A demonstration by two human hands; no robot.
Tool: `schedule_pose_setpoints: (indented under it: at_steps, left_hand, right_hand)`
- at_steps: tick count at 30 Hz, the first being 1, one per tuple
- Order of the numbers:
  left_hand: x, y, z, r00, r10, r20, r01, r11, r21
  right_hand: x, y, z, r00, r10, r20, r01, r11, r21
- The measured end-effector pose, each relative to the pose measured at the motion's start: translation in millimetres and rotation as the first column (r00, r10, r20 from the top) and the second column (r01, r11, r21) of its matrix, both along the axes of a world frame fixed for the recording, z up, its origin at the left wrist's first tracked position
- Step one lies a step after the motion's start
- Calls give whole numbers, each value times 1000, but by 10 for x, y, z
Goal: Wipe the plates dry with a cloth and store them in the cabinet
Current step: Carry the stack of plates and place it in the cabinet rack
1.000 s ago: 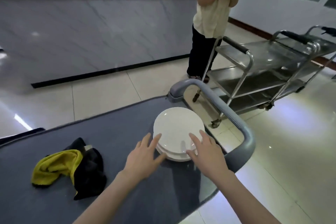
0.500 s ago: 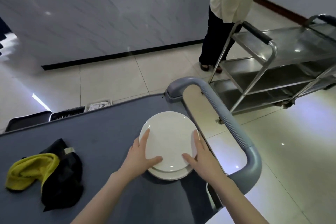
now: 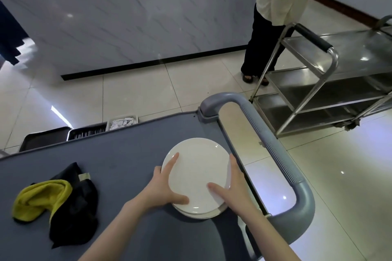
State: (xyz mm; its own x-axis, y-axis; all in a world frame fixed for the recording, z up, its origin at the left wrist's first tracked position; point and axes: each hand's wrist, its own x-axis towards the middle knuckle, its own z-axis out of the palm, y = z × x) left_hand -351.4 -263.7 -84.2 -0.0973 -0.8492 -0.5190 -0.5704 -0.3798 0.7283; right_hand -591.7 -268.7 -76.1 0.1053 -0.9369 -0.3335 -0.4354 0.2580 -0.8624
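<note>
Cart top (image 3: 110, 161), grey, carries a stack of white plates (image 3: 201, 215) near its handle end, with a yellow-and-black cloth (image 3: 44, 195) well to the left. Left hand (image 3: 161, 190) and right hand (image 3: 234, 188), apart, grip opposite edges of the top plate (image 3: 197, 171), thumbs on its face.

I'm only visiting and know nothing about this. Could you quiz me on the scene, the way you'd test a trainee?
1. True or false: the left hand and the right hand both grip the top plate of the stack.
2. Where is the yellow cloth? A) in the left hand. B) on the cart, left of the stack. C) draped over the top plate.
3. Fill in: the stack sits at the end of the cart next to its grey ____.

Key: 1 true. 2 B. 3 handle.
</note>
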Motion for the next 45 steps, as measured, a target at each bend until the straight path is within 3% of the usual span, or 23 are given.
schedule_pose_setpoints:
  at_steps: [4,14,20,26,33,36,41,45]
  left_hand:
    - [99,-1,-63,984,114,-140,-117,993,-18]
    - [460,250,-67,941,288,-177,-306,948,-91]
    - [1060,632,227,889,431,-154,-456,865,-208]
    - [1859,1541,555,771,606,-195,-636,718,-281]
    - [2723,3213,827,482,864,-149,-833,398,-385]
    - [3077,4265,916,287,948,-137,-878,203,-434]
    - [3376,6061,1015,-38,996,-83,-876,-73,-476]
    - [3295,7340,1101,-322,945,-47,-810,-301,-503]
  right_hand:
    - [15,-95,-30,999,43,-8,-43,998,-43]
    - [422,-218,-33,996,93,4,-92,994,-66]
    - [1149,-186,212,964,263,33,-257,958,-130]
    - [2223,176,511,859,511,20,-494,840,-225]
    - [3718,1283,799,625,780,-24,-739,582,-340]
    - [4489,2115,881,477,877,-53,-821,423,-382]
    - [5575,3693,927,162,987,-17,-897,139,-420]
    - [6162,5004,991,-147,987,-58,-877,-157,-455]
